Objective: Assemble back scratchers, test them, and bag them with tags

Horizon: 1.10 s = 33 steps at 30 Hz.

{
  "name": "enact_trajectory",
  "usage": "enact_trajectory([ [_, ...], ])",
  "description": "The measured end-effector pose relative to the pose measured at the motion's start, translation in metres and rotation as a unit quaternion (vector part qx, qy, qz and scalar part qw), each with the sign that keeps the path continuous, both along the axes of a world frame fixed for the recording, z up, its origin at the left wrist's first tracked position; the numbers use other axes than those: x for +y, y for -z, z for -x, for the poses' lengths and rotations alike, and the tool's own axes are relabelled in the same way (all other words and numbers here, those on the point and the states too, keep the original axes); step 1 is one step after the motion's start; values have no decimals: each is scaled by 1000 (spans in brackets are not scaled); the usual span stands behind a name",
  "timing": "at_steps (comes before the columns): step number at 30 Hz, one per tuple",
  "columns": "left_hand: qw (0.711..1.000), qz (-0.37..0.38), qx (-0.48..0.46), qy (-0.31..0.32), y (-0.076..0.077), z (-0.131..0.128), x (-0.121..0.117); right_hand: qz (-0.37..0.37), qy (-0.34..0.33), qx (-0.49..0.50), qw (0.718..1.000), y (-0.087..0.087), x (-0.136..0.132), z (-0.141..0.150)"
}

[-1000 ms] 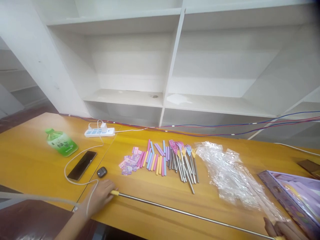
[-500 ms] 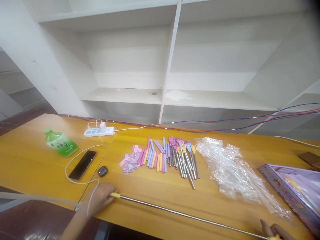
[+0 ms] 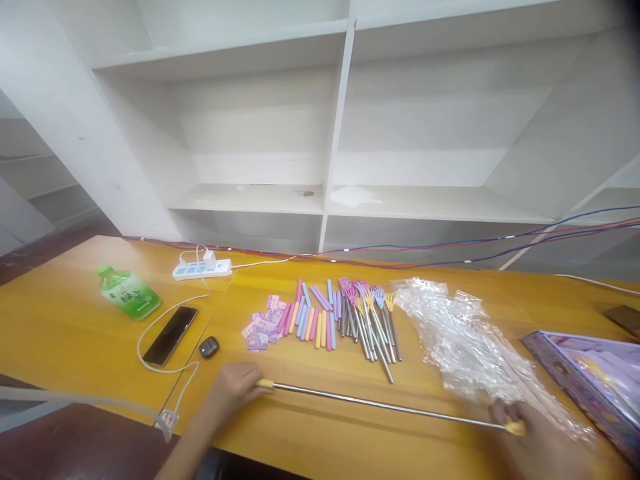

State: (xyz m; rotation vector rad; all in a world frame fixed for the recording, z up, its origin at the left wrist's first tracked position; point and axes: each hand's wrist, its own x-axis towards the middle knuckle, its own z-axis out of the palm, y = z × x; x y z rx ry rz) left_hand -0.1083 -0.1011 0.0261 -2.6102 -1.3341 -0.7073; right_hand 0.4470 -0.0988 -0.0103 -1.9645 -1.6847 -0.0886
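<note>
A telescopic back scratcher (image 3: 380, 404) stretches over the near part of the table, its thin metal rod extended. My left hand (image 3: 235, 387) is closed around its yellow handle, most of which is hidden in the fingers. At the other end, my right hand (image 3: 533, 430), slightly blurred, grips near the yellow claw head. Beyond the rod lies a bunch of metal back-scratcher rods with coloured claw heads (image 3: 367, 313). Left of them are pink, yellow, blue and purple handle sleeves (image 3: 314, 320) and a small pile of printed cards (image 3: 263, 327).
Clear plastic bags (image 3: 465, 347) lie at right beside a purple box (image 3: 575, 373). At left are a green tea bottle (image 3: 130, 293), a phone (image 3: 171, 335), a black earbud case (image 3: 209, 347) and a power strip (image 3: 203, 269) with a white cable. White shelving (image 3: 260, 197) stands behind.
My hands have come closer together, left hand moving right and right hand moving left and up. The back scratcher's rod looks shorter than before. The camera view has shifted slightly.
</note>
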Motion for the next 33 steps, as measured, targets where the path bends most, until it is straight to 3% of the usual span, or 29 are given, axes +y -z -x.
enact_trajectory([
  [4, 996, 44, -73, -13, 31, -90, -5, 19, -73, 86, 993, -19, -3, 158],
  [5, 995, 60, -80, -23, 35, -105, -7, -1, -75, 90, 993, -18, -5, 186],
  [7, 992, 86, -89, -16, 38, -118, -12, -1, -146, 90, 985, -14, -8, 216],
  [17, 983, 170, -55, -28, 39, -87, -32, 51, -270, 37, 961, 11, -20, 206],
  [25, 980, 185, -67, -8, 36, -88, -32, 26, -280, 41, 959, 13, -18, 209],
  [29, 989, 140, -41, -10, 39, -100, -28, 54, -263, -5, 963, 14, -14, 202],
  [33, 993, 106, 36, -22, 24, -116, -24, 92, -249, -50, 963, 7, -9, 198],
])
